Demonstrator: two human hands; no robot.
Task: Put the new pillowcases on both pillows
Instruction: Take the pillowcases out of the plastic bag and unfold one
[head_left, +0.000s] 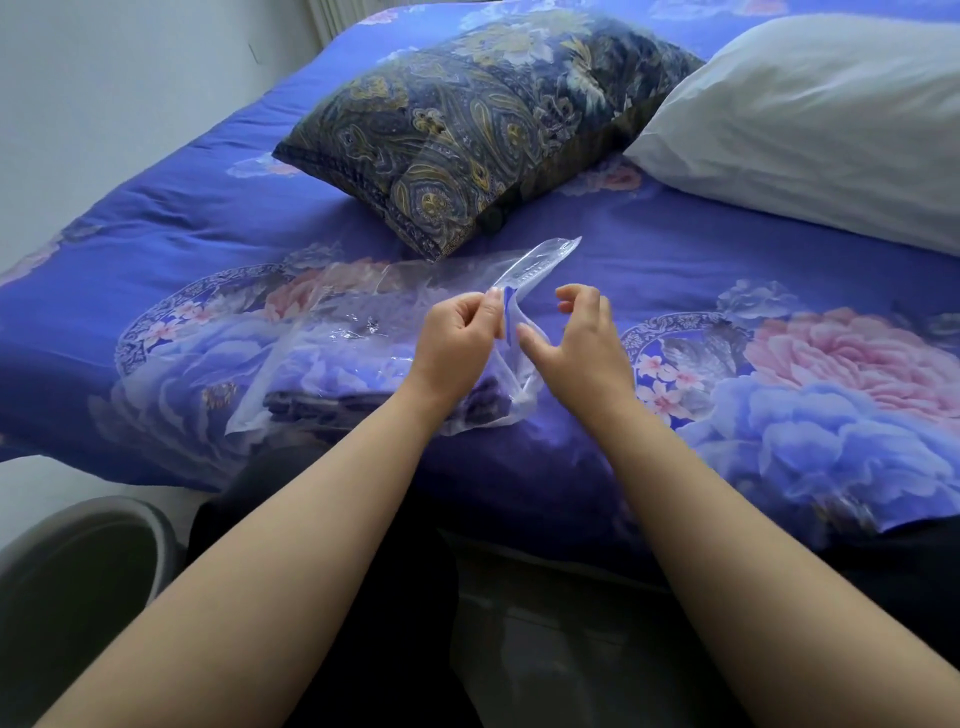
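Folded pillowcases (332, 402) sealed in clear plastic bag (311, 332) on bed (597, 260) edge. Soft, light; film likely slippery, so grab at the flap. Left hand (457, 338) pinches bag flap; right hand (582, 338) loosely curled beside it, holding nothing. Patterned pillow (467, 119) and white pillow (810, 119) lie behind.

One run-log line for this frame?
stage: unpacking | left hand: pinches plastic bag flap | right hand: open beside it | pillows: patterned, white, uncovered

Bedspread (218, 218) blue, pink-blue floral; pillow (467, 130) navy-gold paisley; other pillow (810, 119) white.
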